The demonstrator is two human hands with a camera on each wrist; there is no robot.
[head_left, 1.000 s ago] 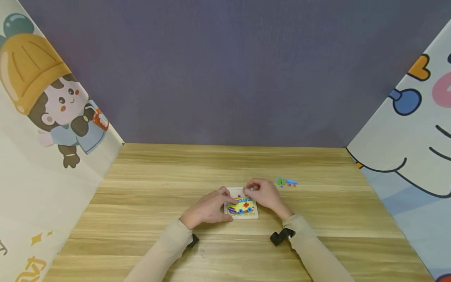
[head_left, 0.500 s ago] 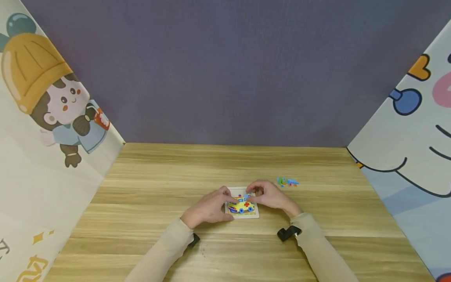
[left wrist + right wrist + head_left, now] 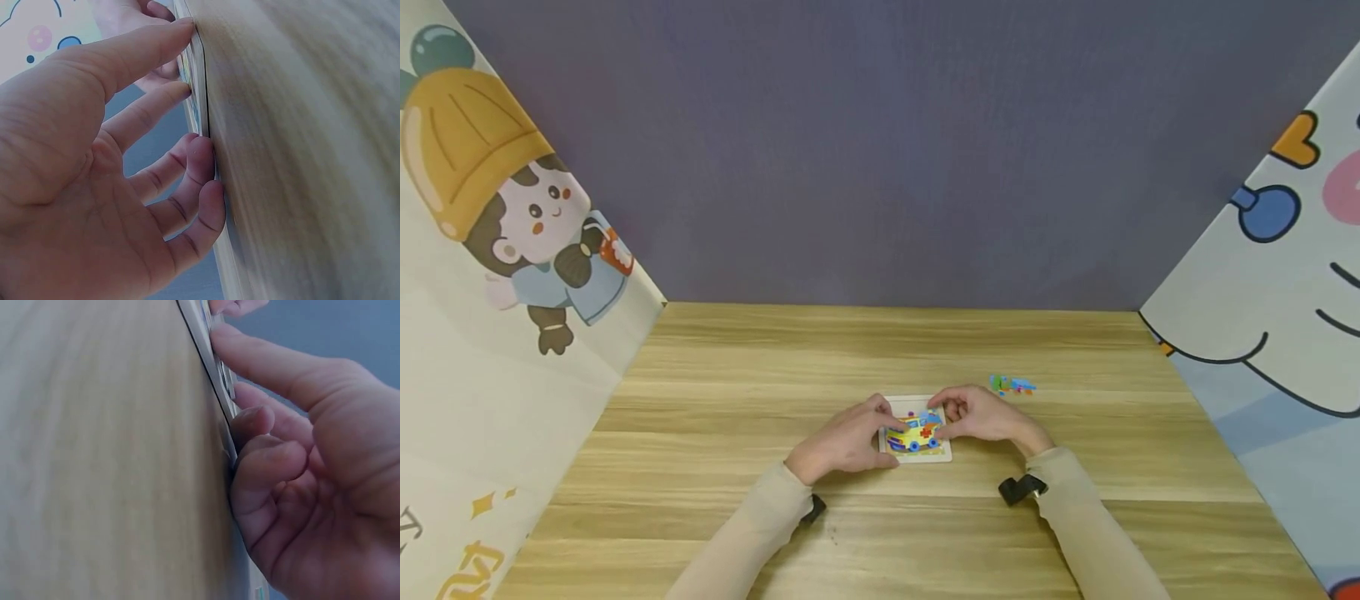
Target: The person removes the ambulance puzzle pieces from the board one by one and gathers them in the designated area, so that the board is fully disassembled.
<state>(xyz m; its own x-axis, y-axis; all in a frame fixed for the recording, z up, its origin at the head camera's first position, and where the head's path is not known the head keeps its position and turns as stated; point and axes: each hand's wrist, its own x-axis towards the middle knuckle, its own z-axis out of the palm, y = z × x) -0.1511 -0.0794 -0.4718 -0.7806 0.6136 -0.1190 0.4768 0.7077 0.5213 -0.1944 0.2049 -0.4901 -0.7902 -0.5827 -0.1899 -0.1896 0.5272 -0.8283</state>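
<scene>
Nearest to me are the person's two pale sleeves, with a black wrist device at the right cuff; that cuff sits farther to the right than it does a second ago. The left hand is unchanged in position: it grips the puzzle board, thumb at the near edge, index finger on the yellow vehicle picture, and it covers part of the board's left side. The board lies flat on the wooden table, between the hands. The right hand is lower and farther right than a second ago, when its fingertips are bunched at the board's far edge; thumb and index finger now stand moderately apart, pinching a blue piece at the picture's upper right. This hand obscures the board's right edge. Beyond it, to the right and clear of the board, loose puzzle pieces lie clustered on the table. Farthest off stands a dark back wall, flanked by cartoon-printed side walls.
</scene>
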